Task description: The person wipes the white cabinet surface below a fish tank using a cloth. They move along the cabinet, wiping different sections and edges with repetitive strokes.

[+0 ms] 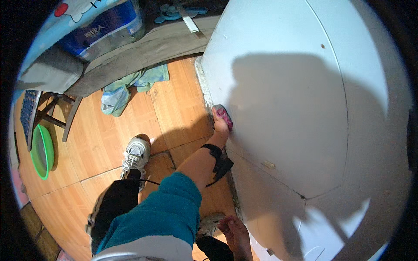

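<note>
My left hand (pixel 221 122), at the end of a teal sleeve, grips a pink-and-grey pad (pixel 224 115), perhaps a sponge or folded cloth. The pad is against the lower part of a smooth white wall or panel (pixel 277 130), close to the floor. A black strap (pixel 217 156) is around the left wrist. Lower in the picture, my right hand (pixel 235 233) is beside the same white surface with fingers loosely bent and nothing visible in it. Thin seams and a small tan mark (pixel 268 164) show on the white surface, and a large shadow covers much of it.
A crumpled green-blue cloth (pixel 119 94) lies on the wood-look tile floor (pixel 107 137). At left are a folding stool (pixel 31 117) and a green basin (pixel 42 153). A blue-labelled container (pixel 101 31) stands behind a grey ledge (pixel 153 45). My left shoe (pixel 135 153) is on the tiles.
</note>
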The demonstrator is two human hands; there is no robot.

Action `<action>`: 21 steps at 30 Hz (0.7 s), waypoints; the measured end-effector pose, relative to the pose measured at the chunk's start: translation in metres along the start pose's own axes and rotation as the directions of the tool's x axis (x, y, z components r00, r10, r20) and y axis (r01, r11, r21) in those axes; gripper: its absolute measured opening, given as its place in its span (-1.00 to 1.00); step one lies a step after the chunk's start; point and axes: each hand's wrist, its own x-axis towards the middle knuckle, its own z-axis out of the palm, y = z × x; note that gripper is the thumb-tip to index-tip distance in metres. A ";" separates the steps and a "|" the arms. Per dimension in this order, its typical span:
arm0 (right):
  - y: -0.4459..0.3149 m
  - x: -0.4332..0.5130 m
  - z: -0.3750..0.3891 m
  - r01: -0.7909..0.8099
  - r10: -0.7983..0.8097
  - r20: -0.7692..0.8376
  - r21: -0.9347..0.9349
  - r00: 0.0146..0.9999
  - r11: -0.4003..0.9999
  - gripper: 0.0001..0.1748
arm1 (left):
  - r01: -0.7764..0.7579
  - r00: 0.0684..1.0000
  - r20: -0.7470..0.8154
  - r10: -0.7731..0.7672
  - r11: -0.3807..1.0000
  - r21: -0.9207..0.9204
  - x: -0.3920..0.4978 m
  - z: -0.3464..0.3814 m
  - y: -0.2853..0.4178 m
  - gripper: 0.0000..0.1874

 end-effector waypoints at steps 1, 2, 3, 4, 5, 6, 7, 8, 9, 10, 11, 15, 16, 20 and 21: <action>0.001 -0.002 -0.002 0.015 -0.015 0.018 0.003 1.000 1.000 -0.78 | 0.045 0.999 0.022 -0.044 0.997 -0.055 -0.015 -0.005 0.002 -0.28; 0.003 -0.005 -0.004 0.021 -0.021 0.023 0.009 1.000 1.000 -0.77 | 0.094 0.992 0.096 -0.079 0.982 -0.165 -0.032 -0.008 0.001 -0.30; 0.004 -0.006 -0.006 0.027 -0.028 0.027 0.017 0.999 0.999 -0.77 | 0.057 0.994 0.104 -0.041 0.987 -0.152 -0.047 -0.012 -0.002 -0.31; 0.006 -0.008 -0.007 0.034 -0.035 0.027 0.025 0.999 0.999 -0.77 | 0.056 0.989 0.144 -0.028 0.979 -0.195 -0.058 -0.013 -0.008 -0.32; 0.008 -0.010 -0.008 0.029 -0.029 0.006 0.010 1.000 1.000 -0.77 | 0.043 0.984 0.178 -0.002 0.973 -0.227 -0.066 -0.013 -0.016 -0.33; 0.011 -0.012 -0.009 0.023 -0.023 -0.016 -0.007 1.000 1.000 -0.77 | 0.022 0.978 0.206 0.030 0.969 -0.247 -0.072 -0.013 -0.028 -0.33; 0.013 -0.013 -0.010 0.013 -0.013 -0.032 -0.005 0.999 1.000 -0.77 | -0.015 0.971 0.225 0.074 0.967 -0.254 -0.076 -0.012 -0.042 -0.33; 0.016 -0.015 -0.011 0.001 -0.002 -0.034 -0.028 0.999 1.000 -0.77 | -0.259 0.942 0.201 0.269 0.963 -0.072 -0.076 -0.014 -0.055 -0.39; 0.018 -0.016 -0.012 -0.012 0.011 -0.027 -0.032 1.000 0.999 -0.77 | -0.483 0.865 0.214 0.453 0.868 0.115 -0.074 -0.018 -0.068 -0.43; 0.021 -0.016 -0.012 -0.019 0.019 -0.006 -0.010 1.000 1.000 -0.77 | -0.662 0.749 0.267 0.606 0.691 0.291 -0.073 -0.022 -0.081 -0.46; 0.024 -0.017 -0.012 -0.028 0.028 -0.012 -0.031 1.000 0.999 -0.77 | -0.633 0.774 0.275 0.570 0.715 0.297 -0.077 -0.026 -0.094 -0.45; 0.033 -0.021 -0.012 -0.036 0.035 -0.015 -0.038 0.999 0.999 -0.77 | -0.518 0.849 0.288 0.443 0.805 0.290 -0.103 -0.032 -0.129 -0.42; 0.035 -0.022 -0.011 -0.030 0.030 -0.016 -0.036 0.999 0.999 -0.77 | -0.510 0.852 0.283 0.440 0.817 0.268 -0.106 -0.031 -0.132 -0.42; 0.038 -0.032 -0.009 -0.010 0.010 -0.001 -0.030 1.000 0.999 -0.77 | -0.488 0.859 0.269 0.436 0.855 0.174 -0.121 -0.031 -0.135 -0.43; 0.039 -0.034 -0.010 -0.007 0.006 -0.014 -0.046 1.000 0.999 -0.77 | -0.627 0.772 0.275 0.573 0.756 0.188 -0.128 -0.035 -0.137 -0.43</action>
